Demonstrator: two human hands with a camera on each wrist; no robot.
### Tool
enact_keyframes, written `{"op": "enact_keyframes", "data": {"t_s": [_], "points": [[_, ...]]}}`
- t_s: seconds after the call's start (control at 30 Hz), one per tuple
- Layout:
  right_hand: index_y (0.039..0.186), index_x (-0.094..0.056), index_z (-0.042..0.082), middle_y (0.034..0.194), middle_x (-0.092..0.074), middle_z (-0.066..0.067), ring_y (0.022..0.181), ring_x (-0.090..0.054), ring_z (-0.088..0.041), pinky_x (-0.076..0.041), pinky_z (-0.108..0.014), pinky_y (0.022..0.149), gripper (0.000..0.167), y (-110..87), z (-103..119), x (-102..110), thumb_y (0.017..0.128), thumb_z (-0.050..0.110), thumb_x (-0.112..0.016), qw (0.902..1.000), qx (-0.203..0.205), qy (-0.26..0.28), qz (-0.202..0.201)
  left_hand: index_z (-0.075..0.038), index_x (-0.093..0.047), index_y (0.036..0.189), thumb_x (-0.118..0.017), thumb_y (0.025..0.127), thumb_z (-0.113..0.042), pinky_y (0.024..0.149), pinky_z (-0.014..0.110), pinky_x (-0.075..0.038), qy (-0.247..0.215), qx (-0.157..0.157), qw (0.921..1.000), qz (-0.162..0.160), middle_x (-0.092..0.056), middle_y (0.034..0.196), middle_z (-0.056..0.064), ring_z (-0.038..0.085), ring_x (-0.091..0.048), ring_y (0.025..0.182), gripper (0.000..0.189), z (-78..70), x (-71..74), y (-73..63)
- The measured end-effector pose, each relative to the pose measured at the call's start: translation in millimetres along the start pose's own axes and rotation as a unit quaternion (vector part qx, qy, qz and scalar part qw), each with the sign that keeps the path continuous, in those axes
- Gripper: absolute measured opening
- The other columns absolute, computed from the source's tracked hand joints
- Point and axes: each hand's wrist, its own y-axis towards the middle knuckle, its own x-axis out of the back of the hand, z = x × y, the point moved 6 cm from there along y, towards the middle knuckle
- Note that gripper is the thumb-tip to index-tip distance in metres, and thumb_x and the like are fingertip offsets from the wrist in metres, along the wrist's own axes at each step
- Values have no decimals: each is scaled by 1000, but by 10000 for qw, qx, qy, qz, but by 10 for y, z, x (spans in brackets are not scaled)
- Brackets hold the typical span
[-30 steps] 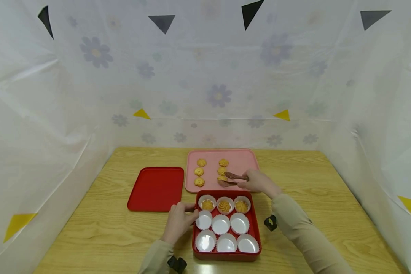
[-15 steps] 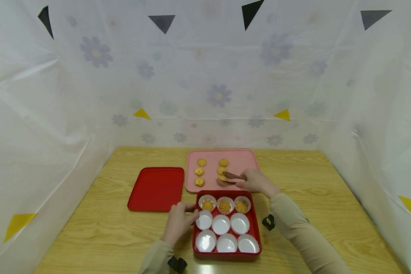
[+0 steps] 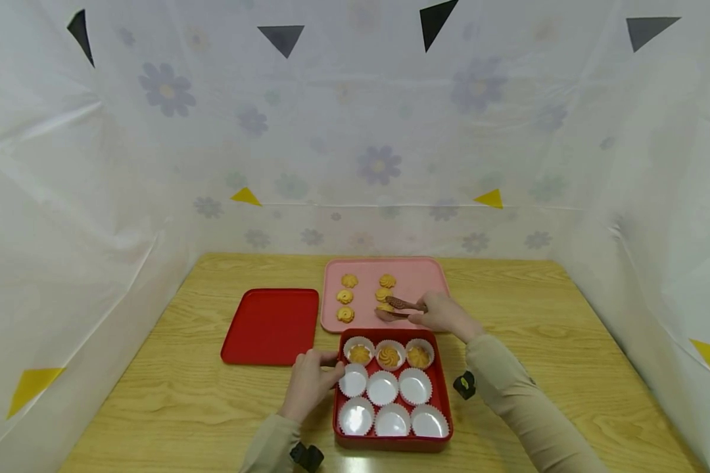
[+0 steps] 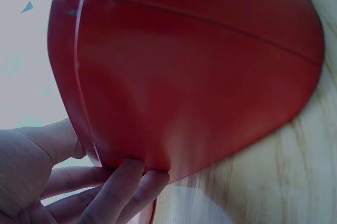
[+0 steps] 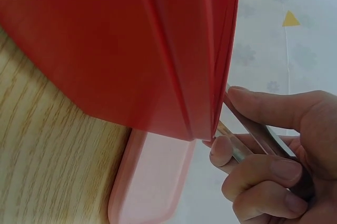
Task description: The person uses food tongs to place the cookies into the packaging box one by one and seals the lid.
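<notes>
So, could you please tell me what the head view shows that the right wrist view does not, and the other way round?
Only the head view shows the cookies, the white paper cups, the flat red tray and the left hand at the edge of the red box.

Only the right wrist view gives a close look at the box's outer wall and the fingers curled round the tongs.

Both share the box, the right hand holding the tongs, the pink tray, the wooden table and the flowered backdrop.

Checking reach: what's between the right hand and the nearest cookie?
Brown tongs, held in the right hand, reach across to the cookie over the pink tray; head view shows it.
</notes>
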Motion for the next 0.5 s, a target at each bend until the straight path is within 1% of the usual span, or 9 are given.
{"op": "enact_keyframes", "data": {"t_s": [0.1,0.17,0.33,0.5], "points": [[102,-72,-2,64,-52,0,53,-39,-10,-34,-25,51,25,-7,5,1,95,21,-66,10000,-17,-15,8,0,-76,112,-71,87,-13,83,42,-57,1,20,10000,18,-78,105,14,21,-67,92,29,0,2,2],[101,-72,-2,64,-52,0,53,-40,-10,-35,-24,51,25,-10,5,-1,95,21,-65,10000,-7,-3,10,-1,-76,112,-71,87,-14,81,41,-56,3,39,10000,30,-78,105,14,20,-65,90,29,2,3,3],[88,-70,0,59,-47,2,51,-39,-9,-34,-24,49,21,-20,3,-1,95,19,-65,9999,105,52,-34,-1,-76,112,-71,87,-13,78,36,-54,-29,61,10000,33,-78,106,14,18,-63,86,29,6,1,1],[83,-69,-2,56,-43,4,49,-38,-9,-35,-23,49,25,-31,-17,3,96,18,-64,9993,242,253,-86,-1,-77,112,-71,87,-13,80,39,-55,-31,55,10000,12,-78,105,14,18,-64,88,28,10,0,0]]}}
